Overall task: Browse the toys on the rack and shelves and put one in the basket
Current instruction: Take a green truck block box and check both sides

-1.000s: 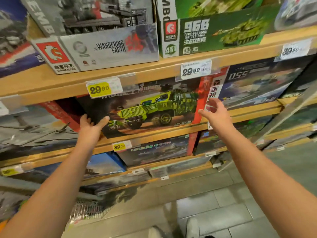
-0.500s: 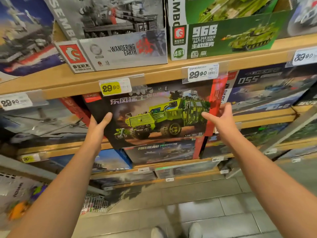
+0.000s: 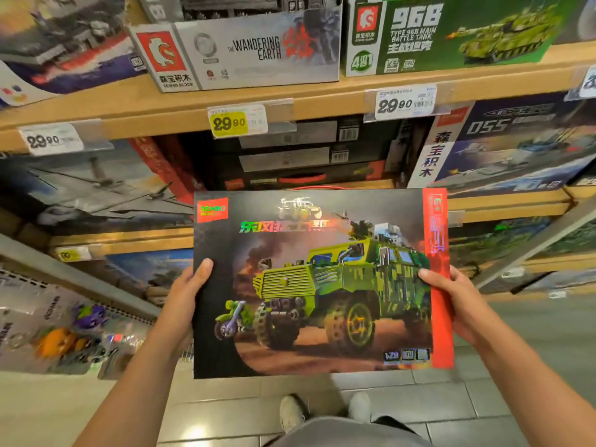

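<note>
Box [image 3: 317,285] — dark, green armoured truck, red right strip — held in left grip [image 3: 180,304] and right grip [image 3: 458,304]

We see both forearms reaching forward and up from the lower corners. Left hand [image 3: 180,304] grips the box [image 3: 309,285] at its left edge — thumb on the front, fingers hidden behind. Right hand [image 3: 458,304] grips the right edge the same way — thumb on front, palm turned inward.
</note>
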